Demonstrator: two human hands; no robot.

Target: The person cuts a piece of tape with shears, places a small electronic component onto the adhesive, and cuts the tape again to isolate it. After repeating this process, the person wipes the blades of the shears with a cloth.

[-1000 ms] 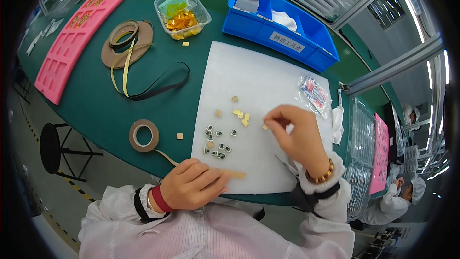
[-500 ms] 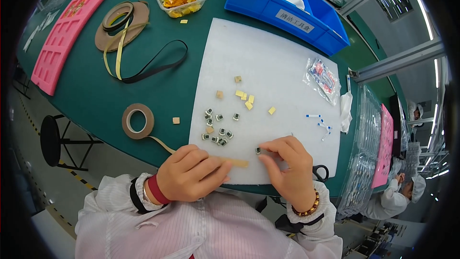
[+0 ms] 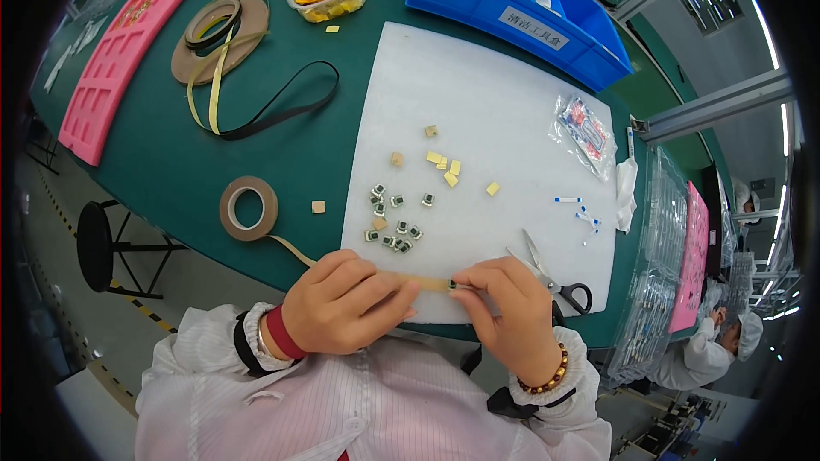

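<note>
A strip of tan adhesive tape runs from a tape roll at the left to my left hand, which is closed on it. My right hand pinches a small dark square component between thumb and forefinger. That component is at the free end of the tape; whether it sticks there I cannot tell. Just beyond the hands, several similar green-and-black components lie loose on a white foam sheet. Scissors with black handles lie partly open beside my right hand.
Yellow tape pieces and white-and-blue strips are scattered on the sheet, near a clear plastic bag. A blue divided bin, a clear tub, a pink tray and a flat tape reel stand around. A co-worker is at far right.
My right hand has moved slightly left, bringing its component to the tape's free end. The scissors have come into fuller view. My left hand keeps its hold on the tape.
</note>
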